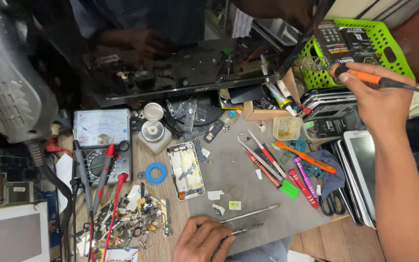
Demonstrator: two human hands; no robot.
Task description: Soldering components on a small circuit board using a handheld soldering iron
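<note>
Soldering iron is up by the green basket, right hand wrapped round its orange grip: light, stiff, best held there, clear of the tip. Left hand low on the bench, apparently pinching slim tweezers; opened phone just above it.

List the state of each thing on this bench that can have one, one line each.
Right hand: raised, gripping the soldering iron.
Left hand: on the grey mat, holding a thin metal tool.
Phone: back off, insides exposed.
Monitor: dark.
Scissors: closed.
Green basket: holding packaged items.
</note>
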